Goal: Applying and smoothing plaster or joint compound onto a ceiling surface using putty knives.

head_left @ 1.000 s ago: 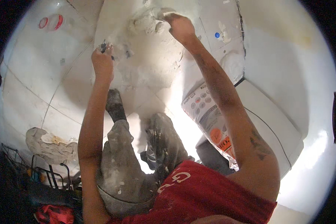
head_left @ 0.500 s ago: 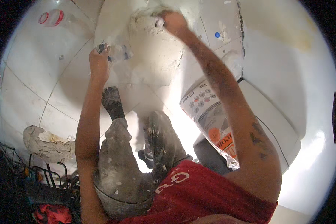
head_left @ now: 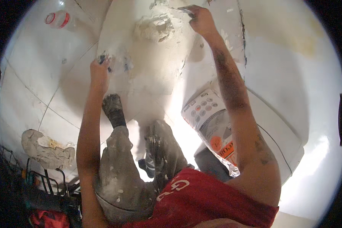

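Observation:
My left hand [head_left: 100, 72] is closed round the dark handle of a putty knife, whose wide pale blade [head_left: 121, 64] is smeared and blurred. At the upper right, my right hand [head_left: 203, 22] grips a second putty knife [head_left: 185, 9] with a thin blade pointing left. Between the hands lies a lumpy mound of wet off-white plaster [head_left: 155, 29] on a long pale board-like surface [head_left: 148, 72] coated with the same stuff. The right knife is above and to the right of the mound, apart from it.
A clear plastic bottle [head_left: 59, 19] with red rings lies at the upper left on pale tiles. A white and orange printed bag [head_left: 209, 121] stands beside my right arm. Crumpled, plaster-crusted material [head_left: 47, 148] and black metal racks [head_left: 47, 180] are at the lower left.
My right hand has moved up and right, off the plaster mound, and its blade now shows. The left hand has stayed nearly in place.

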Motion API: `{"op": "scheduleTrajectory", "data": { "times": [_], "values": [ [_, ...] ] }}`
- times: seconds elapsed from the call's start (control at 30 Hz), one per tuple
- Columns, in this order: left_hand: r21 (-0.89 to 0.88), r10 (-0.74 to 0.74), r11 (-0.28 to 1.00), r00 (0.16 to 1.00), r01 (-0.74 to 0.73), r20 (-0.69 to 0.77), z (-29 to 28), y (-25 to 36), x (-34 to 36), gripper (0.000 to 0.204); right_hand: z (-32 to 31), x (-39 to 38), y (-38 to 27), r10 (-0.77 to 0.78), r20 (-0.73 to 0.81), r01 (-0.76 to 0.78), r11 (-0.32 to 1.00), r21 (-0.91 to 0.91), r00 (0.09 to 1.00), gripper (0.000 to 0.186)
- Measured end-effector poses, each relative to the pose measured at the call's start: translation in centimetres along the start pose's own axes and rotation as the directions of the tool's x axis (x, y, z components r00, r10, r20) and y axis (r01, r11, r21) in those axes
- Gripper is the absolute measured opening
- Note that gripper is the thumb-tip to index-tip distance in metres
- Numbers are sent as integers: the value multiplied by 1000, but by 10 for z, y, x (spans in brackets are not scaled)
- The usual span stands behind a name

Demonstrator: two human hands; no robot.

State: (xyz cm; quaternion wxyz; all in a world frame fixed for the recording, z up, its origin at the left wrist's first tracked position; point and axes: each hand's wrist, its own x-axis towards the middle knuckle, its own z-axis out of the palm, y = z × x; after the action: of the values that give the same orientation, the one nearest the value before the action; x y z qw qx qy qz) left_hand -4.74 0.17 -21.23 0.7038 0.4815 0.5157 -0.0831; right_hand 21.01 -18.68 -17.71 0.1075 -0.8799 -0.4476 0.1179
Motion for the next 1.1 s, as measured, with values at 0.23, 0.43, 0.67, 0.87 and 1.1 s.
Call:
{"op": "scheduleTrajectory", "data": {
  "times": [0.23, 0.43, 0.67, 0.87, 1.1],
  "values": [
    [169, 243, 952, 966, -256, 92, -8, -24, 10, 19, 56, 25, 3, 101, 58, -80, 953, -294, 993, 27],
    [-86, 135, 988, 984, -125, 117, 6, 3, 0, 20, 71, -11, -18, 31, 408, 95, 954, -286, 913, 27],
    [-5, 149, 989, 975, -150, 166, 13, 13, -1, 21, 36, 18, 27, -40, 151, 50, 997, -59, 988, 41],
    [190, 281, 934, 950, -304, 138, -13, -14, 0, 19, 51, 50, 2, -75, 60, 86, 975, -205, 995, 34],
    [162, 213, 958, 967, -235, 140, -9, 12, -8, 18, 79, -10, -25, 31, 304, 34, 978, -205, 952, 32]
  ]
}}
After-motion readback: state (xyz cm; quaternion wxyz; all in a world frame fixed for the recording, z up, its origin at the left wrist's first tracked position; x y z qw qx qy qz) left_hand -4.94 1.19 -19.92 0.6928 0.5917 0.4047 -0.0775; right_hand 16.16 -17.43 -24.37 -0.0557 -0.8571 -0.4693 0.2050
